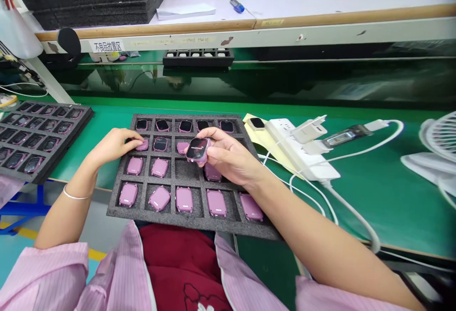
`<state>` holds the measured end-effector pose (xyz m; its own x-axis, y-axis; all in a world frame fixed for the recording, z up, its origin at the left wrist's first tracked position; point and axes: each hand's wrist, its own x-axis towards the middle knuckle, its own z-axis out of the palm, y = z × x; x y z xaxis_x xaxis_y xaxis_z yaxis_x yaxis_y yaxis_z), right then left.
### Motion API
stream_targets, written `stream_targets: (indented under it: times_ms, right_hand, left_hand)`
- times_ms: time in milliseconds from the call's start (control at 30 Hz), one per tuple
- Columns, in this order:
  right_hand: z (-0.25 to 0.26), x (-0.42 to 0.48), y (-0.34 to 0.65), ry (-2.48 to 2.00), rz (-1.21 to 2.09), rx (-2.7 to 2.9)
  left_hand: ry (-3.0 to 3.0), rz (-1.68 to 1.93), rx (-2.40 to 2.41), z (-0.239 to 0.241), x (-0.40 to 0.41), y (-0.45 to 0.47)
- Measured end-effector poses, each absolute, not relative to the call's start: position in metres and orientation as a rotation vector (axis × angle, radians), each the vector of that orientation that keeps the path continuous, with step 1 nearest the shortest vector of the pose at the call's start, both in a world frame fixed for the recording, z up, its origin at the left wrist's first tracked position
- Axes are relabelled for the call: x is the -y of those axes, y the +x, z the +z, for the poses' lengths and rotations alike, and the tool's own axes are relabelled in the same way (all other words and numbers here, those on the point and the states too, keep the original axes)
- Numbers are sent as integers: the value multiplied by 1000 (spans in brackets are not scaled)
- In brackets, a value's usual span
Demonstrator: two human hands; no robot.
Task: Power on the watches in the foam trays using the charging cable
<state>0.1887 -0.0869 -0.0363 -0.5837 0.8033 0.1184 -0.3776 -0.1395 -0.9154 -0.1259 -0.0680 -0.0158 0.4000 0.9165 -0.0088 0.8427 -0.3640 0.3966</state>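
A black foam tray [188,228] lies before me, its compartments holding several purple smartwatch bodies without straps. In the front rows, such as at the purple watch [184,199], the backs face up. Several in the far rows show dark screens. My right hand [231,154] pinches a purple smartwatch [198,149] above the tray, its lit screen with white lettering facing up. Below it, one compartment in the second row from the front has no watch. My left hand [116,145] reaches to the tray's left side, thumb and fingertips closed around another purple smartwatch [143,145] in its compartment.
Another foam tray of watches [35,135] stands at the left. Right of my tray are a white power strip [302,149] with chargers and cables, a single watch [257,123] on yellow paper, and a white fan [440,140]. A shelf [270,23] crosses the back.
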Motion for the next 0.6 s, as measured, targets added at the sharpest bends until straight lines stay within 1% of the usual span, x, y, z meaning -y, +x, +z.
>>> stream_targets:
  times_ms: [67,200,300,367,467,533,600]
  right_hand:
    - [-36,87,188,-543,1832,1294]
    - [-36,86,188,-537,1830,1351]
    - [-38,86,189,-553,1749,1541]
    - [-40,90,187,-681,1515,1805]
    - [-42,99,180,-1010,867,2267]
    - [-42,106,173,-1211,479,2468]
    - [-41,111,166,-1349,274,2587]
  left_hand:
    - [2295,353,-1558,-17,65,-129]
    - [2364,262,-1447,-18,64,-130]
    - [2376,247,-1429,-19,63,-129]
    - [2361,284,-1473,-20,62,-128]
    - [2336,333,-1499,-21,59,-128]
    - [2332,337,-1492,-21,58,-128]
    - [2331,343,-1506,-21,60,-127]
